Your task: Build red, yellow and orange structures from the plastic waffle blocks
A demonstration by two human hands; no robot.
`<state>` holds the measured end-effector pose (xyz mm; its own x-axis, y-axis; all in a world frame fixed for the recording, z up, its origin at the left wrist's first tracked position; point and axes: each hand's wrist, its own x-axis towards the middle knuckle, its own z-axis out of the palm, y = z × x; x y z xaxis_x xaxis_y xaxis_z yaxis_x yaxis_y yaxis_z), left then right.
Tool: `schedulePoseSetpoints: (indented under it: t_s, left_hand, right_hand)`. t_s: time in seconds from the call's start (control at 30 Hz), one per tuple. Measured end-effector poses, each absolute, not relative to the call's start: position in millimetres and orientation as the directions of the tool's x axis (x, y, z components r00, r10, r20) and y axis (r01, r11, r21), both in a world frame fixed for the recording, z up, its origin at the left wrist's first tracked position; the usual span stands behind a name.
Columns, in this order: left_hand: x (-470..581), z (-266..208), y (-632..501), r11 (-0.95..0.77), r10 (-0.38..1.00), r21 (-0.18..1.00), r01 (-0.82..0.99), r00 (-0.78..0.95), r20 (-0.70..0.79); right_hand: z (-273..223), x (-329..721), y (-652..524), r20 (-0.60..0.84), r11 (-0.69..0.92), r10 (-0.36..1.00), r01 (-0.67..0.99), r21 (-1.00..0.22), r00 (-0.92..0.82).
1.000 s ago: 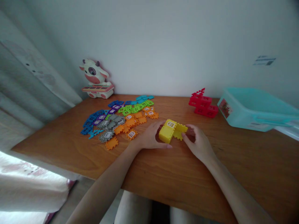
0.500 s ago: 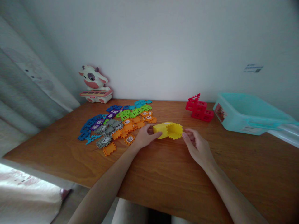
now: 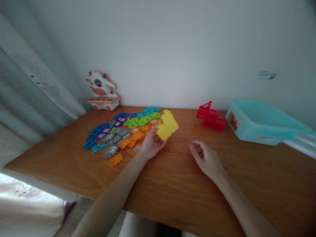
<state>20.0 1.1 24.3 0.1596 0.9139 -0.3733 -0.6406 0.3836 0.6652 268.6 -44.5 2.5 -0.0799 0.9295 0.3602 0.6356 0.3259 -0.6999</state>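
A yellow structure of joined interlocking building tiles [image 3: 168, 126] is tilted upright in my left hand [image 3: 152, 144], whose fingers grip its lower left end. To its right, my right hand [image 3: 205, 158] rests over the table with fingers curled and no tile visible in them. Left of my left hand lie loose tiles sorted by colour: orange tiles [image 3: 116, 159], grey tiles [image 3: 110, 151], green tiles [image 3: 143, 120], purple tiles [image 3: 103, 133] and blue tiles [image 3: 96, 133].
A red tile structure [image 3: 211, 118] stands at the back right. Beside it sits a turquoise bin [image 3: 254, 133]. At the back left is a cow toy with a keyboard [image 3: 102, 92]. The wooden table [image 3: 172, 187] meets the wall behind, and a curtain [image 3: 29, 85] hangs on the left.
The yellow structure has turned upward in my left hand, so its open side no longer faces me. My right hand has let go of it and curled its fingers.
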Motion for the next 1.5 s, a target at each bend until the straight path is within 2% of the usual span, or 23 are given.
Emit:
schedulePoseSetpoints:
  t_s: [0.23,0.37,0.47,0.7,0.93,1.23,1.5]
  left_hand:
    - [23,30,-3,0.242,0.966,0.694,-0.678,0.099,-0.240]
    - [24,25,-2,0.118,0.990,0.828,-0.548,-0.001,-0.142]
    - [25,24,-3,0.071,0.997,0.879,-0.472,0.012,-0.074]
    - [27,25,-8,0.127,0.992,0.838,-0.531,0.056,-0.114]
    - [28,24,-3,0.220,0.975,0.739,-0.637,0.109,-0.196]
    - [28,22,-5,0.155,0.988,0.836,-0.527,0.080,-0.133]
    - [33,18,-7,0.079,0.995,0.868,-0.490,0.095,-0.036]
  right_hand:
    - [2,269,-45,0.365,0.347,0.924,0.659,-0.668,-0.116]
    - [0,269,-44,0.355,0.359,0.923,0.672,-0.648,-0.150]
    - [-1,270,-44,0.343,0.358,0.925,0.677,-0.643,-0.163]
    - [-2,269,-44,0.329,0.347,0.930,0.690,-0.636,-0.165]
    - [0,268,-45,0.329,0.343,0.930,0.699,-0.627,-0.161]
    - [3,267,-45,0.336,0.362,0.925,0.681,-0.636,-0.179]
    - [1,266,-47,0.322,0.389,0.919,0.668,-0.635,-0.229]
